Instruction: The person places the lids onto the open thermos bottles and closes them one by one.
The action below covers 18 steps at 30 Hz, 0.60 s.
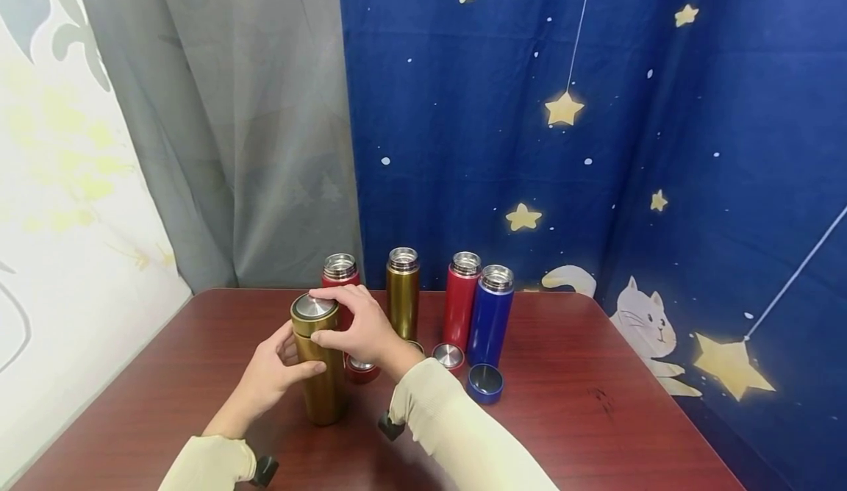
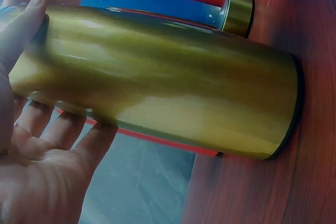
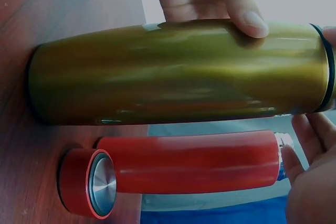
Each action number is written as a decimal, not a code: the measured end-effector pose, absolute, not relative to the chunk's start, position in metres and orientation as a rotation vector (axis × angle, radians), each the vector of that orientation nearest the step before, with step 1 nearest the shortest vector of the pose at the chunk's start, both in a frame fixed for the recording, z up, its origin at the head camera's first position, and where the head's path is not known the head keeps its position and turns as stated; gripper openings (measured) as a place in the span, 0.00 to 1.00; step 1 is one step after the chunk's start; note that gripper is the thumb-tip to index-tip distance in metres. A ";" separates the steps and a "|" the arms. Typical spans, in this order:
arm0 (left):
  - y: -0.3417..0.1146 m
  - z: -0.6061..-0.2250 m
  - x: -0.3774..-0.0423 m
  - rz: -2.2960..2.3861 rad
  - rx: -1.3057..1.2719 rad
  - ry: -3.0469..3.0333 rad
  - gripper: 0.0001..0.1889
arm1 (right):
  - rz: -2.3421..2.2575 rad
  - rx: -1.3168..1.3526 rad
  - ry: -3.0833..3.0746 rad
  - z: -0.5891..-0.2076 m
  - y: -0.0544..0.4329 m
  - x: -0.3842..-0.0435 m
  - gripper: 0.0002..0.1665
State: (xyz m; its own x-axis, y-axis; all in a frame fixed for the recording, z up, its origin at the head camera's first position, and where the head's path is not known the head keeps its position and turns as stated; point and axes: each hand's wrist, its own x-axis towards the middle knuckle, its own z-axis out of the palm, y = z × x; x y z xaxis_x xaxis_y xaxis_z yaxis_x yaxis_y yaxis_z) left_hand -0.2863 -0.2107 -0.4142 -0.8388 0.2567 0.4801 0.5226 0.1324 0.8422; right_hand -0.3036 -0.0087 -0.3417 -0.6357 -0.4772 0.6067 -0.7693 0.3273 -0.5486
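A gold thermos bottle [image 1: 324, 388] stands upright on the table with its gold lid [image 1: 314, 309] on top. My left hand [image 1: 267, 373] grips the bottle's upper body from the left, thumb on the near side and fingers behind. From the right, my right hand [image 1: 362, 328] holds the lid, fingers over its rim and thumb on its near side. In the left wrist view the gold body [image 2: 189, 82] fills the middle. Behind the right hand is a red thermos bottle [image 3: 194, 163], uncapped, its red lid [image 3: 86, 182] beside its base.
Farther back stand uncapped bottles: a gold one [image 1: 404, 292], a second red one [image 1: 461, 303] and a blue one [image 1: 491, 322]. Before them lie a red lid [image 1: 450, 357], an upturned blue lid [image 1: 485, 382] and a partly hidden gold lid [image 2: 239, 14]. Curtains hang behind the table [image 1: 595, 432].
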 end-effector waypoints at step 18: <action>-0.210 -0.413 -0.284 -1.781 -0.743 -2.193 0.41 | 1.469 1.050 -2.213 -0.351 -0.020 -0.300 0.40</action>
State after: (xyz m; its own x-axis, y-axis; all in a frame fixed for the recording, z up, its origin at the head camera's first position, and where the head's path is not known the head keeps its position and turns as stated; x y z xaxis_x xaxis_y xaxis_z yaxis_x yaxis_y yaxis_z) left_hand -0.2845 -0.2102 -0.4128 -0.8480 0.2437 0.4706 0.5106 0.1381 0.8486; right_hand -0.2997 -0.0196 -0.3512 -0.6947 -0.4135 0.5885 -0.7030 0.2172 -0.6772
